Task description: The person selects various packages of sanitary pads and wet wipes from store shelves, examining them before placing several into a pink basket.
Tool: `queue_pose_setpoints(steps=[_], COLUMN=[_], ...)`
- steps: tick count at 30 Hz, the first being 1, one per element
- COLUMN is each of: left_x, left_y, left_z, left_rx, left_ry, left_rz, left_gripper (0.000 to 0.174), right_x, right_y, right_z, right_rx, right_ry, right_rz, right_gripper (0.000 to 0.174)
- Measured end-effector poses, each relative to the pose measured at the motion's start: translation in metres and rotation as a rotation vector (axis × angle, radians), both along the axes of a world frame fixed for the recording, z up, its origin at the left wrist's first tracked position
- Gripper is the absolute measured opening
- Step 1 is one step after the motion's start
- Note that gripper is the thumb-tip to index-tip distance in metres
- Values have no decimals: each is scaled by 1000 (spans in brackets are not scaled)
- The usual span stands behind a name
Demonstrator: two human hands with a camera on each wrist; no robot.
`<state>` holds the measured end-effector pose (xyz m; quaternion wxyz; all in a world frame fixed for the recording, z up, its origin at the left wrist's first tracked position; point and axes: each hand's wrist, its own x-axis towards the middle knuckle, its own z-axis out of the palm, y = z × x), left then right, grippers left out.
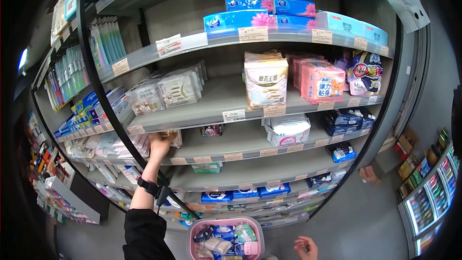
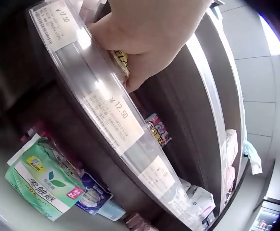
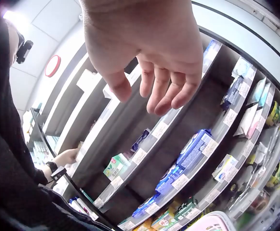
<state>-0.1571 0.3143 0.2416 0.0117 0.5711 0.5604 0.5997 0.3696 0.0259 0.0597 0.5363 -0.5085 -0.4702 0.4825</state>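
My left hand (image 1: 160,145) reaches onto the middle shelf at its left end, close to the black upright. Thumb and fingers grip a small packet (image 2: 122,61) with yellow and black print; most of it is hidden behind the hand and the shelf lip. Farther along the same shelf lies a small dark, colourful packet (image 1: 211,130). My right hand (image 3: 147,53) hangs in the air with loosely bent fingers and holds nothing. Beside it on the floor stands a pink basket (image 1: 260,234) filled with several packaged goods.
A black upright (image 1: 103,94) divides this rack from the shelves at left. White packs (image 1: 288,131) and dark packs (image 1: 347,120) stand farther right on the middle shelf. A green pack (image 1: 208,167) lies one shelf lower. Clear plastic lips with price tags (image 1: 234,115) edge the shelves.
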Motion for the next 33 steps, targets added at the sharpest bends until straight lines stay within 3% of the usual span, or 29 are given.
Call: queue_pose_setpoints(steps=[4,8,10,13,14,15,16,17,19,21,23,24,26,29,32,33], left_x=[-17,-28,-35,-32,-36,-41,-48,-47,-38,-9,45,61,82,109,116,103], left_y=[22,47,61,59,63,65,63,55,29,-9,-71,-97,-138,-172,-190,-197], left_z=[-7,-9,-13,-9,-15,-17,-22,-21,-13,-2,13,8,-24,-100,-212,-272], left_rx=[-89,-80,-101,-98,-115,-137,-153,-171,-61,143,104,31,-130,-336,-794,-914], left_ry=[157,288,569,478,496,478,296,112,208,231,357,307,251,292,220,184], left_rz=[116,154,334,253,328,285,150,16,98,120,249,194,59,-183,-223,-287], left_gripper=[42,49,56,58,58,59,60,61,59,46,27,19,8,6,12,18], right_x=[4,8,8,11,17,18,20,16,10,4,-2,-4,-6,-13,-22,-25], right_y=[-2,-5,-7,-6,1,4,3,6,9,12,15,17,19,21,23,23], right_z=[-1,-3,-2,-8,-28,-37,-45,-39,-29,-21,-19,-19,-24,-25,-23,-22], right_rx=[-21,-40,-50,-129,-56,12,-11,12,-8,14,-41,-51,-90,-127,-143,-140], right_ry=[23,28,30,16,-38,-91,-96,-112,-134,-181,-203,-217,-236,-272,-327,-355], right_rz=[-18,-46,-57,-66,-35,-3,-6,-20,-44,-10,0,18,49,117,178,205], right_gripper=[34,33,33,36,39,42,42,36,31,28,27,26,25,23,23,23])
